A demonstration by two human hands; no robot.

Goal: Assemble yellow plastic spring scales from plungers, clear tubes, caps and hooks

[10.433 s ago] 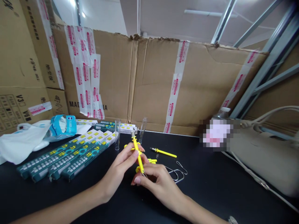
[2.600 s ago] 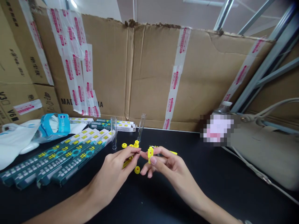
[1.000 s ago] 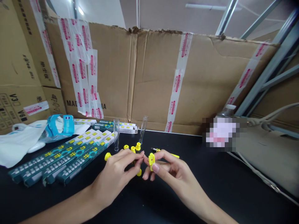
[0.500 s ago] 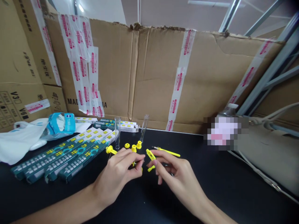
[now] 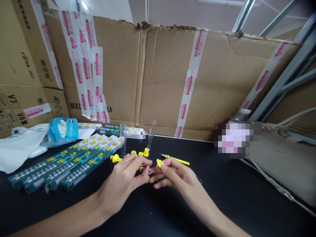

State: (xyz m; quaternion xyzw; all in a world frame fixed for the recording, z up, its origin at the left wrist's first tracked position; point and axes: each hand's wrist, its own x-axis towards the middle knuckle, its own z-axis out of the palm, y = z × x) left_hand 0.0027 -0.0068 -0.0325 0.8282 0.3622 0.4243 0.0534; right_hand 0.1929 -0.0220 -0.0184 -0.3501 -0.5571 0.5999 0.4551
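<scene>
My left hand (image 5: 122,173) is shut on a yellow plastic rod (image 5: 116,159), whose end sticks out past the fingers to the left. My right hand (image 5: 174,175) pinches a small yellow plastic piece (image 5: 160,163) between thumb and finger. The fingertips of both hands nearly meet, and a thin metal bit shows between them. Beyond them, several small yellow caps (image 5: 146,152) stand on the black table top (image 5: 222,197). A yellow rod with a metal tip (image 5: 175,160) lies behind my right hand. Two clear glass tubes (image 5: 123,140) stand upright nearby.
Long teal and yellow boxes (image 5: 71,168) lie in a row to the left, beside a white plastic bag (image 5: 22,144) and a blue packet (image 5: 61,130). Taped cardboard (image 5: 158,82) forms the back wall. A beige bag (image 5: 278,168) sits at the right.
The hands have come closer together. My left hand's yellow rod now points left, and the piece in my right hand has turned. The small yellow caps stay in place.
</scene>
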